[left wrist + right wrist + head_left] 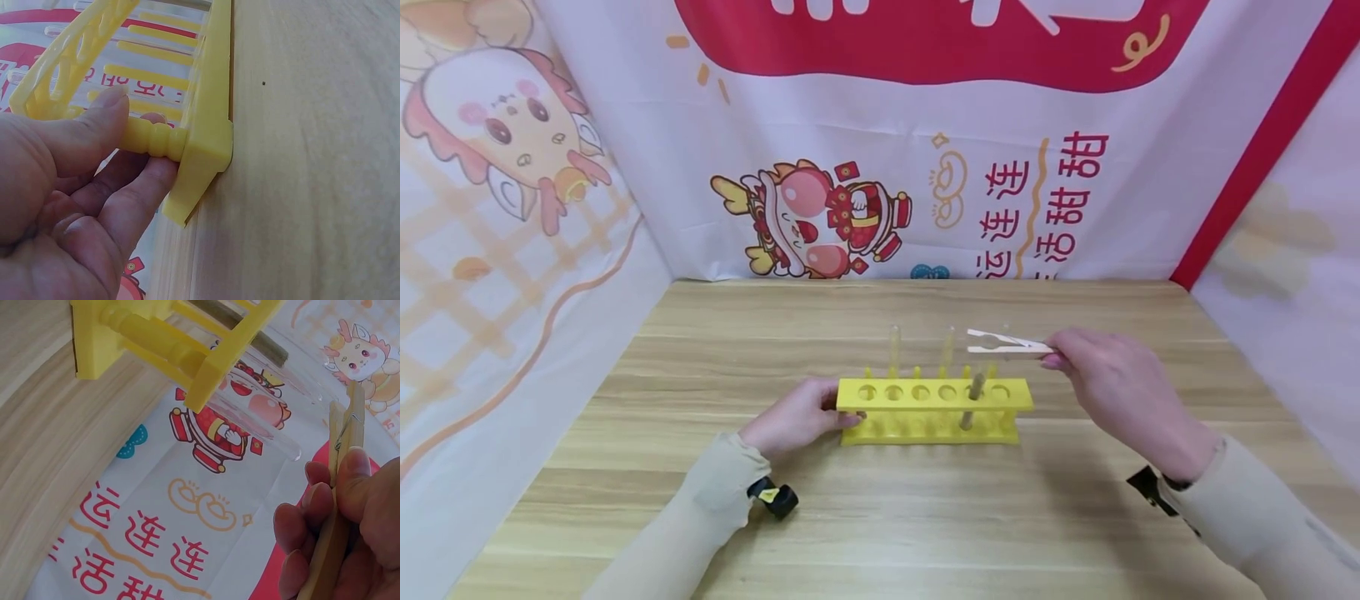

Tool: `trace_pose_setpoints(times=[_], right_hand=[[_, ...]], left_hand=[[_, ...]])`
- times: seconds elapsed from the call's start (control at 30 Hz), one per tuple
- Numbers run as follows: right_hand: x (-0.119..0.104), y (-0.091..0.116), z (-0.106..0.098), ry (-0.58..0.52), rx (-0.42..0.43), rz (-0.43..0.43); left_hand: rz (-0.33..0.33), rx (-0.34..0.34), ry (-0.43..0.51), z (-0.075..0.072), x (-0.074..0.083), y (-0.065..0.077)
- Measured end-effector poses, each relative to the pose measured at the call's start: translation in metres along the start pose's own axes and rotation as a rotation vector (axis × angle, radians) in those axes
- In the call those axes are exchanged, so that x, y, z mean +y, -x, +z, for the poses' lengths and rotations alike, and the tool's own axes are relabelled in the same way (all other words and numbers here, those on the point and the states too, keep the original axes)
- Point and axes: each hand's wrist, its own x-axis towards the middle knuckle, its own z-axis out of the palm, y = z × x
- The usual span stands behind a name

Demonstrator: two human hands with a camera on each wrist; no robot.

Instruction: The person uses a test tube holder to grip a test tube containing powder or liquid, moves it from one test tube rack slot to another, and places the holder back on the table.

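A yellow test tube rack (925,406) stands on the table, its top board pierced by a row of round holes. At its left end my left hand (797,417) grips the end post (140,134) between thumb and fingers. One tube with grey-brown contents (270,350) is in a hole near the rack's right end. Clear tubes (895,346) rise along the back, rounded ends up. My right hand (1108,375) holds a wooden test tube clamp (351,425) at its handle, above and right of the rack. In the head view the clamp points left, its jaws apart with grey-tube top lower down.
The wood-grain table (925,533) reaches back to a printed cloth (685,167) hanging upright behind it. More printed cloth (1285,250) closes in the right side, and another sheet stands on the left.
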Motion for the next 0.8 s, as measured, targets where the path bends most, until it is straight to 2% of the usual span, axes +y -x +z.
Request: trace_pose_setpoints(times=[0.47, 0.8], right_hand=[[0.0000, 0.0008, 0.0038, 0.025, 0.016, 0.004], [-0.0010, 0.0059, 0.0095, 0.022, -0.025, 0.042]], left_hand=[[0.007, 0.007, -0.019, -0.0010, 0.0029, 0.0009], [-0.004, 0.003, -0.004, -0.0014, 0.0059, 0.0035]])
